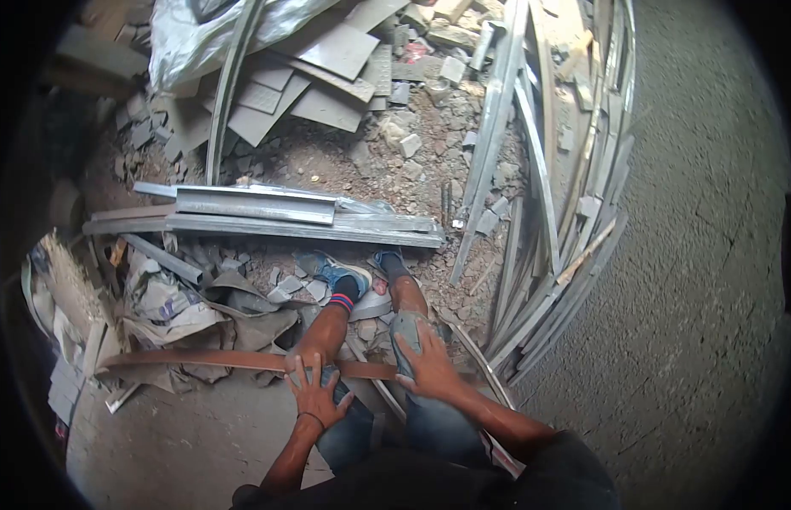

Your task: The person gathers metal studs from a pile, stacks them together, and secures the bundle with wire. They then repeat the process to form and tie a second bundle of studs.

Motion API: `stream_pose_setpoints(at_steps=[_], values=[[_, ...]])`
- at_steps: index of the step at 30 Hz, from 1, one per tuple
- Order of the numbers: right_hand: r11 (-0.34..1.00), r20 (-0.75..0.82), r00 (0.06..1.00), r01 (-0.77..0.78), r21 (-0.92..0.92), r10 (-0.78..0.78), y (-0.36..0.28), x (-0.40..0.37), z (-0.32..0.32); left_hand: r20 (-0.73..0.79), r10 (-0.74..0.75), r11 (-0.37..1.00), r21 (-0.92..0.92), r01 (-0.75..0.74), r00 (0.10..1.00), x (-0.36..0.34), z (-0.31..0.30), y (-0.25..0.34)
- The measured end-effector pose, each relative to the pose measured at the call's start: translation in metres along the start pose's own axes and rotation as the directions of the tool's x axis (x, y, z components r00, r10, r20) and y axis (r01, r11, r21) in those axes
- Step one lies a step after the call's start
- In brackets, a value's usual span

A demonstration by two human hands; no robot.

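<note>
My left hand (317, 395) lies with spread fingers on one knee of my blue jeans (353, 429), holding nothing. On the other knee rests my right hand (429, 364), its fingers apart and empty too. A long brown strip (217, 359) runs crosswise at knee level, passing by both legs. Beyond my blue shoes (331, 270) a stack of grey metal channels (302, 223) lies across the rubble.
Broken tiles (327, 51) and a white plastic sack (191, 42) lie at the top left. Long metal strips (574, 246) are heaped on the right, beside the rough grey floor (676, 280). Torn sacking (178, 314) and rubble (361, 161) surround my feet.
</note>
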State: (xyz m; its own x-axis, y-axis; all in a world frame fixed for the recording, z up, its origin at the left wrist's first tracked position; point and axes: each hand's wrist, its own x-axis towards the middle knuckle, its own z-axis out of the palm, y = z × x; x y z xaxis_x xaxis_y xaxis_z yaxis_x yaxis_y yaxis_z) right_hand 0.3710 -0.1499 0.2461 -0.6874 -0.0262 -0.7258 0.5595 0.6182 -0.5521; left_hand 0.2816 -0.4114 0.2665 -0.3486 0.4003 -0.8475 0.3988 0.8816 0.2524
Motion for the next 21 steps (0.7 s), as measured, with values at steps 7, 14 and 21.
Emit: stream_pose_setpoints(at_steps=[7, 14, 21], values=[[0.987, 0.131, 0.980, -0.140, -0.072, 0.149, -0.011, -0.016, 0.028, 0.407, 0.425, 0.853, 0.119, -0.508, 0.809, -0.048, 0.028, 0.011], [0.972, -0.014, 0.973, -0.229, 0.043, 0.230, -0.032, -0.029, 0.051, 0.302, 0.456, 0.876, 0.017, -0.483, 0.837, -0.055, 0.009, -0.022], [0.962, -0.068, 0.969, -0.225, 0.155, 0.238, -0.047, -0.049, 0.061, 0.160, 0.278, 0.957, 0.038, -0.287, 0.947, -0.062, -0.013, -0.040]])
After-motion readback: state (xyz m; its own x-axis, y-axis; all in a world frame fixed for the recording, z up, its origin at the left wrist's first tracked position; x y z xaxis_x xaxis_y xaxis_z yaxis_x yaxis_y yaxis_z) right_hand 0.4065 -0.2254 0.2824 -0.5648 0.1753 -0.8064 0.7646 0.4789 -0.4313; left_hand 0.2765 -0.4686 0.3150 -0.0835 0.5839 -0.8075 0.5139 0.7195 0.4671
